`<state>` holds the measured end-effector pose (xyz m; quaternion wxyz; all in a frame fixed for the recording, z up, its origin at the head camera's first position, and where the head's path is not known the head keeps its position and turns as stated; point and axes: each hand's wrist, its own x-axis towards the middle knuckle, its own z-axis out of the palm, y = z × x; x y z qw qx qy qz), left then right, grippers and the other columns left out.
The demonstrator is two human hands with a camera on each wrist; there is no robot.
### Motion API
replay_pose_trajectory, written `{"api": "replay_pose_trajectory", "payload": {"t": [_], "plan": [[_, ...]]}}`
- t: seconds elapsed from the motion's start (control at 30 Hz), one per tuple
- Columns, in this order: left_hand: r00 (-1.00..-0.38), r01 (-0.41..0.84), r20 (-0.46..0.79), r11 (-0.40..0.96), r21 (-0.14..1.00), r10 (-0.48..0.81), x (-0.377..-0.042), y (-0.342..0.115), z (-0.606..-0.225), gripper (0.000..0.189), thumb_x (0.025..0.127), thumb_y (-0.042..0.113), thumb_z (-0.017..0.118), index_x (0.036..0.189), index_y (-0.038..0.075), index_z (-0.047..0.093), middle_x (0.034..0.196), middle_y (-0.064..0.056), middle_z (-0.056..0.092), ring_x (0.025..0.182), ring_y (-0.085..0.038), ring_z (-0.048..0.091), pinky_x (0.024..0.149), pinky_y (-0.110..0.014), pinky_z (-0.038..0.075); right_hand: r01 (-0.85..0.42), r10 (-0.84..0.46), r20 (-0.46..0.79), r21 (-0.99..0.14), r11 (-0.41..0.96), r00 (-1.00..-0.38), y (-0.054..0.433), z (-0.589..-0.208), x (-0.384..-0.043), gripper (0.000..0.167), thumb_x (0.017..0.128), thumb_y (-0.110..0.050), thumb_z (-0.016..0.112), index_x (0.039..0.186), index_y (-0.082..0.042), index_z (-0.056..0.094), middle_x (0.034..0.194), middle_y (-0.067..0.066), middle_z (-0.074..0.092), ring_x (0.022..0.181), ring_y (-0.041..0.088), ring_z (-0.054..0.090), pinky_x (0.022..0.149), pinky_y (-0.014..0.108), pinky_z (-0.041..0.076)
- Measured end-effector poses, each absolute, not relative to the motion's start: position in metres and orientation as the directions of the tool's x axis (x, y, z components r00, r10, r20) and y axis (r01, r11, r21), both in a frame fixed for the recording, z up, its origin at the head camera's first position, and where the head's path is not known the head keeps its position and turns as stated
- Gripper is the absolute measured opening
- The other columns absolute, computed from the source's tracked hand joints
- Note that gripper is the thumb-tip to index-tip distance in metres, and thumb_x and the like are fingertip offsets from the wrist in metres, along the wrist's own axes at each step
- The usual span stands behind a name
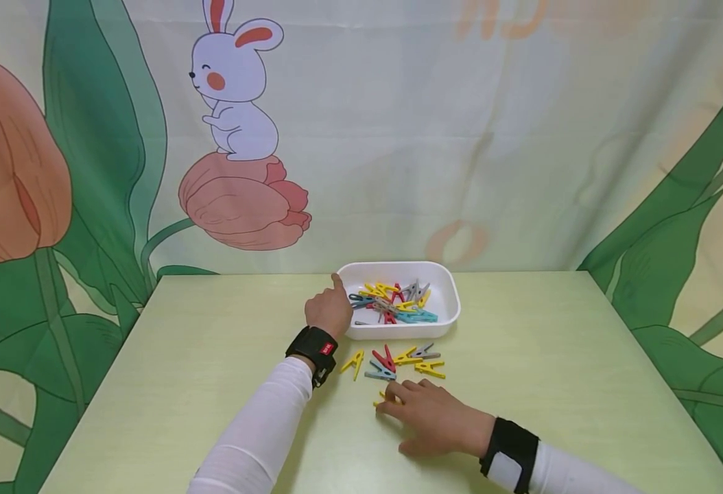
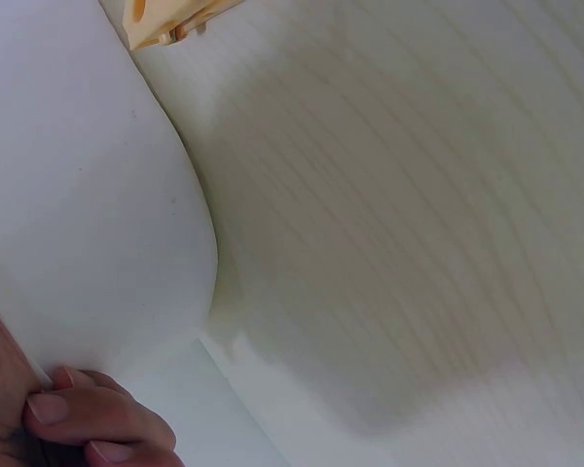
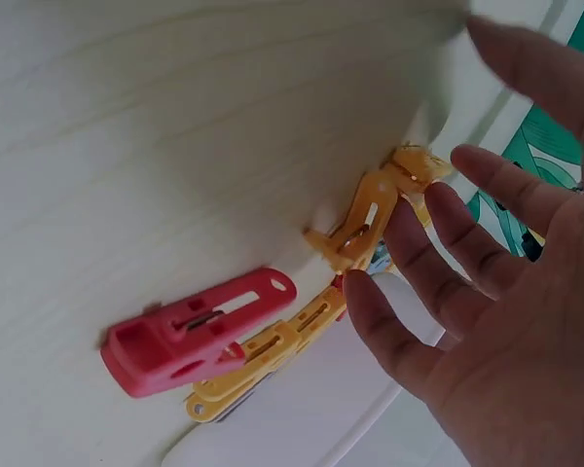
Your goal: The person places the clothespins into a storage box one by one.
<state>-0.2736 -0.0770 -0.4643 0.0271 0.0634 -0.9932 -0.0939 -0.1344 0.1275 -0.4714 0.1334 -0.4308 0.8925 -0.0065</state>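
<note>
My left hand (image 1: 329,310) grips the left end of a white plastic tray (image 1: 398,332), its index finger along the rim; in the left wrist view, curled fingers (image 2: 112,416) show at the tray's edge. Inside the tray lies a pile of clothespins in yellow, red, grey and blue. Low over the table, my right hand (image 1: 432,420) has its fingertips beside a yellow clothespin (image 1: 383,395), which they partly hide. The right wrist view shows those fingers spread, with nothing pinched, near yellow clothespins and a red clothespin (image 3: 156,345).
Between the tray and my right hand, several loose clothespins lie on the pale wooden table (image 1: 559,357): a yellow one (image 1: 354,361) at left, a blue one (image 1: 380,374) and another yellow one (image 1: 429,369) at right. A printed curtain (image 1: 386,137) hangs behind the table's far edge.
</note>
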Motion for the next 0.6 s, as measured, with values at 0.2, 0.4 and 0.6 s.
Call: {"api": "replay_pose_trajectory", "payload": {"t": [0.2, 0.4, 0.6], "plan": [[-0.99, -0.127, 0.034, 0.974, 0.187, -0.136, -0.2747, -0.077, -0.4646, 0.061, 0.098, 0.022, 0.051, 0.153, 0.004, 0.032, 0.085, -0.014, 0.07, 0.064, -0.024, 0.061, 0.064, -0.038, 0.051, -0.805, -0.804, -0.139, -0.065, 0.589, -0.578, 0.1296, -0.4774, -0.1343, 0.039, 0.085, -0.031, 0.076, 0.12, -0.028, 0.061, 0.106, -0.007, 0.054, 0.094, 0.011, 0.056, 0.086, 0.034, 0.046], [-0.991, -0.124, 0.031, 0.975, 0.183, -0.132, -0.2756, -0.0779, -0.4664, 0.061, 0.098, 0.022, 0.052, 0.153, 0.004, 0.031, 0.081, -0.012, 0.068, 0.061, -0.022, 0.058, 0.061, -0.037, 0.049, -0.829, -0.827, -0.09, -0.021, 0.558, -0.555, 0.1294, -0.4786, -0.1339, 0.027, 0.087, -0.025, 0.074, 0.112, -0.026, 0.065, 0.106, -0.008, 0.06, 0.096, 0.011, 0.059, 0.086, 0.034, 0.047], [-0.99, -0.106, 0.067, 0.977, 0.186, -0.12, -0.2742, -0.0784, -0.4665, 0.06, 0.098, 0.02, 0.052, 0.152, 0.003, 0.034, 0.073, -0.012, 0.066, 0.056, -0.023, 0.057, 0.056, -0.037, 0.047, -0.843, -0.841, -0.078, 0.001, 0.538, -0.536, 0.1297, -0.4782, -0.1329, 0.017, 0.09, -0.021, 0.071, 0.106, -0.026, 0.066, 0.097, -0.009, 0.061, 0.092, 0.01, 0.059, 0.082, 0.032, 0.046]]}}
